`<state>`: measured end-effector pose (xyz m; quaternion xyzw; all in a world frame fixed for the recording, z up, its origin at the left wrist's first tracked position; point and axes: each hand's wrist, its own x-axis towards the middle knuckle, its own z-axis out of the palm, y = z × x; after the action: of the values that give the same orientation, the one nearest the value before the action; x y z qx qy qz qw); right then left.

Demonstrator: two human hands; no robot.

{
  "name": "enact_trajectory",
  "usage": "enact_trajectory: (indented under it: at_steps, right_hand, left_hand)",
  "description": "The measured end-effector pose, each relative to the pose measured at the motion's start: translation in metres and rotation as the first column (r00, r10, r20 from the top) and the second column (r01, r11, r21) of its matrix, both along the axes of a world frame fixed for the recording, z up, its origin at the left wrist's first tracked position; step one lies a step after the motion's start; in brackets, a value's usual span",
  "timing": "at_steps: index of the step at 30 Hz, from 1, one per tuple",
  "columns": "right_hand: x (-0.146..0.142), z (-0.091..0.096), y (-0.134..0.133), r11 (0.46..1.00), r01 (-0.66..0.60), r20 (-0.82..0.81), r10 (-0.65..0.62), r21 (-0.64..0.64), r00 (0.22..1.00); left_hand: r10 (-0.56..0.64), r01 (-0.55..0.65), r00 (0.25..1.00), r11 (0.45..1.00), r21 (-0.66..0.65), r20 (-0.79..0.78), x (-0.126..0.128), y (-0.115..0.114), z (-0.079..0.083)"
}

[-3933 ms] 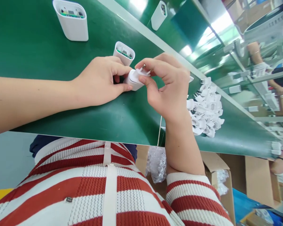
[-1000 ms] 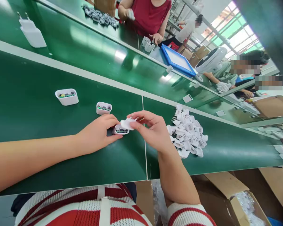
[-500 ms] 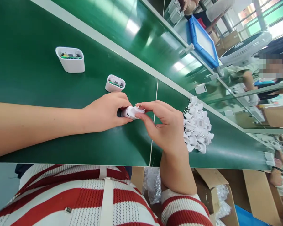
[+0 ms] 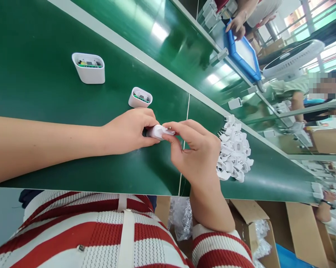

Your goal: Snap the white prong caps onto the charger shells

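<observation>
My left hand (image 4: 128,130) is closed around a small white charger shell (image 4: 153,132) that rests on the green belt (image 4: 45,96). My right hand (image 4: 195,152) pinches a white plug cap with metal pins (image 4: 165,130) against the open end of that shell. The shell is mostly hidden by my fingers. A pile of several more white plug caps (image 4: 234,152) lies just right of my right hand.
Two open white shells with circuit boards inside stand on the belt, one near (image 4: 140,97) and one farther left (image 4: 89,68). A blue tray (image 4: 242,52) and another person's hand (image 4: 236,26) are across the belt. Cardboard boxes (image 4: 257,223) sit below the belt edge.
The plug cap has gone from hovering over the open shell to sitting pressed onto it. The two loose shells have shifted slightly right with the belt. Another person's hand now reaches the blue tray.
</observation>
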<state>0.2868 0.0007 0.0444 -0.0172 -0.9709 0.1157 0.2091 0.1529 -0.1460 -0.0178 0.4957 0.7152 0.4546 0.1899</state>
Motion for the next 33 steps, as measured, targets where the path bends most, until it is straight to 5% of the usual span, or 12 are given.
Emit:
enact_trajectory:
  at_steps: [10, 15, 20, 33]
  right_hand:
    - [-0.007, 0.011, -0.008, 0.985, 0.034, 0.092, -0.050, 0.171, 0.994]
    - [-0.007, 0.002, -0.002, 0.999, -0.012, 0.126, 0.016, -0.029, 0.992]
    - [-0.010, -0.014, 0.002, 0.962, -0.066, -0.016, 0.064, -0.266, 0.998]
    - [-0.011, -0.015, -0.002, 0.988, -0.054, 0.035, 0.059, -0.143, 0.998]
  left_hand:
    - [0.010, -0.010, 1.000, 1.000, -0.011, 0.005, 0.001, 0.000, -0.001]
    - [0.000, 0.000, 1.000, 1.000, -0.003, 0.012, 0.000, -0.001, 0.000]
    - [-0.011, 0.011, 1.000, 1.000, -0.010, 0.015, 0.001, -0.001, 0.004]
    - [-0.010, 0.012, 0.999, 0.999, 0.047, -0.040, 0.001, -0.002, -0.002]
